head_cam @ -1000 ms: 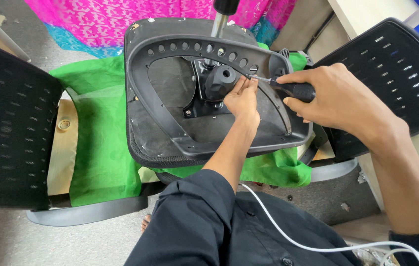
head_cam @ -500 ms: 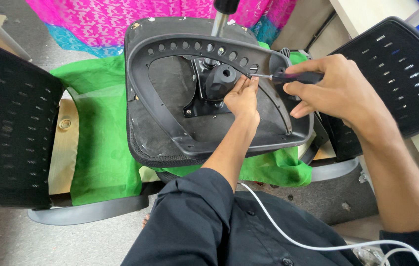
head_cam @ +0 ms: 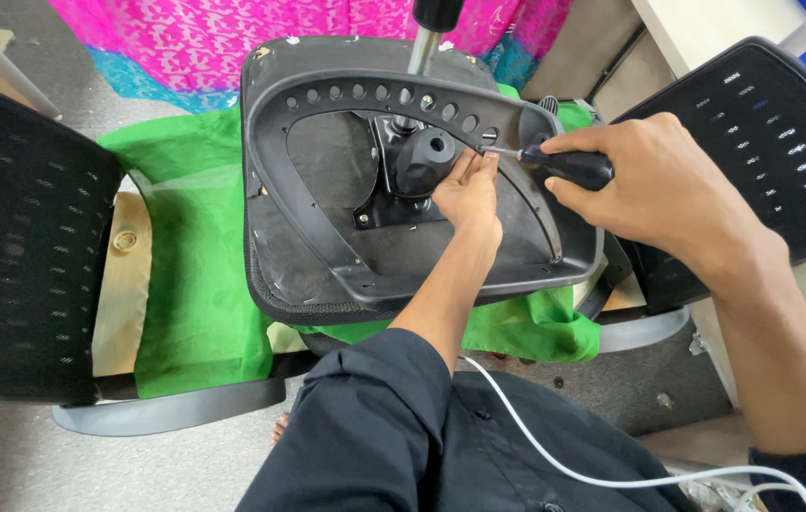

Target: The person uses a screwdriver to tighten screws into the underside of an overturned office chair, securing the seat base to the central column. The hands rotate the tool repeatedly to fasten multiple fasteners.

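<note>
Right hand (head_cam: 654, 185): wrapped in a closed grip round the black handle of a screwdriver (head_cam: 569, 168), held level, apparently so the thin metal shaft can run sideways to its left and meet the frame squarely.

Screwdriver tip: at a spot on the curved black plastic frame bar (head_cam: 393, 95), near the right end of its row of round holes; whether a screw sits there is too small to tell.

Left hand (head_cam: 469, 190): just left of the right-hand grip, fingers together and extended, fingertips (head_cam: 479, 163) pressed up by the tool tip. It holds nothing; it seems placed to steady the shaft or whatever sits at the tip.

Upturned black office-chair seat (head_cam: 327, 256): lies underside up directly under both hands, so its fittings face the person. The black metal mounting plate with a round socket (head_cam: 417, 166) sits just left of the left hand.

Silver gas-lift column (head_cam: 422, 47): rises beyond the hands, at the far rim of the seat.

Green cloth (head_cam: 194, 275): spread beneath the seat, probably as padding.

Black mesh chair backs: one far left (head_cam: 24, 237), one just right of the right hand (head_cam: 763, 142).

White cable (head_cam: 555, 446): trails across the person's dark clothing, below the hands.
</note>
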